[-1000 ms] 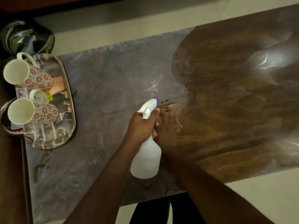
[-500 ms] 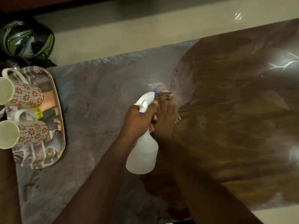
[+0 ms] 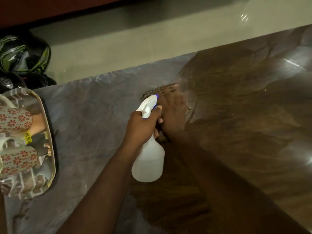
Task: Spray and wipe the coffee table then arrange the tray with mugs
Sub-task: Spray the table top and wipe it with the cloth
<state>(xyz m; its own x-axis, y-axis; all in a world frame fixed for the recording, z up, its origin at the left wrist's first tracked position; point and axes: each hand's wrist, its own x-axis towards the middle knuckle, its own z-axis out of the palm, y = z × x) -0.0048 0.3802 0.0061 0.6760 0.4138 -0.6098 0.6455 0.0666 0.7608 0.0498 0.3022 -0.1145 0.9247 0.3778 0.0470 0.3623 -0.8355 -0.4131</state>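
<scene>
Head view: left hand [image 3: 143, 127] gripping white plastic spray bottle [image 3: 149, 159] by neck, nozzle aiming at wipe spot. Right hand [image 3: 173, 115] lying flat, blurry, pressing patterned cloth [image 3: 158, 92] on glossy brown counter [image 3: 244, 124]. Printed tray [image 3: 49, 149] with floral mugs [image 3: 16, 159] sitting far left, clear of spray.

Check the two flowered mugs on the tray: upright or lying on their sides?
On their sides. Both mugs show their patterned walls running sideways across the tray.

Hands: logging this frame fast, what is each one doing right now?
Left hand: grips the spray bottle at its neck.
Right hand: on the table, blurred; open or holding a cloth cannot be told.
</scene>
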